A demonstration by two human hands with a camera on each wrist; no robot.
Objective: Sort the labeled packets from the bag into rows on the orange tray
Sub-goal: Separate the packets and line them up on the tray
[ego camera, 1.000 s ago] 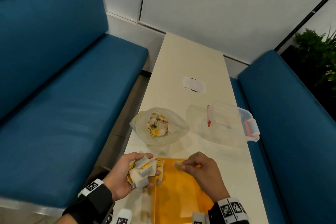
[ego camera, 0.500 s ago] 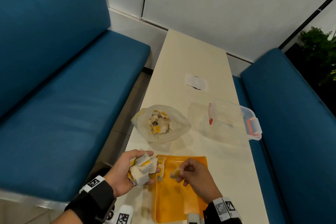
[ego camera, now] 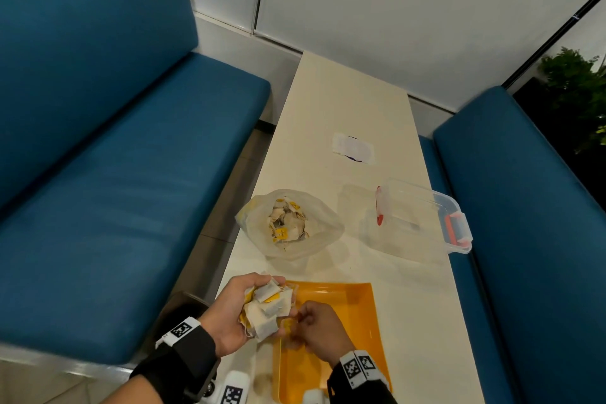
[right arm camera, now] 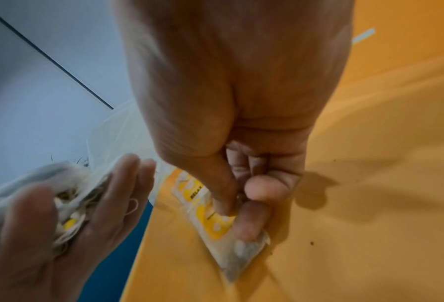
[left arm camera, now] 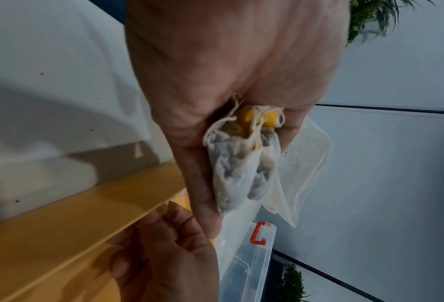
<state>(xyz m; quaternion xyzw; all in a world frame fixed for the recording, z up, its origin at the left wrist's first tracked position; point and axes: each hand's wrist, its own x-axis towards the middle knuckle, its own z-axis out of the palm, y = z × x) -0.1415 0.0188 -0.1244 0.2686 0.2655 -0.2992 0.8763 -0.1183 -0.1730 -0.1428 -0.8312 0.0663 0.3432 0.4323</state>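
Packets (ego camera: 267, 310) were held as a loose bundle in the left hand (ego camera: 234, 311), whose fingers were curled round them at the near left corner of the orange tray (ego camera: 357, 302); in the left wrist view the strings and yellow tags were seen bunched against the palm. One single packet (right arm camera: 215, 222) was pinched between the thumb and forefinger of the right hand (ego camera: 319, 330), the other fingers being folded under, and its lower corner was seen to hang just over the tray floor in the right wrist view; whether it touched the floor could not be told.

Compared with half a second earlier, the right hand had been drawn back toward the left-hand bundle, so that the two hands were now almost touching, and the pinched packet had been carried to the tray's left side, just beyond the left thumb. One packet that had lain at the tray's left rim a second ago was now hidden behind the bundle.

From this it was judged that the first row was only being started and that most of the sorting remained: the bag (ego camera: 290, 223), well beyond the fingertips, was still seen to hold many packets, and the clear lidded box (ego camera: 423, 218) stood apart to its right.
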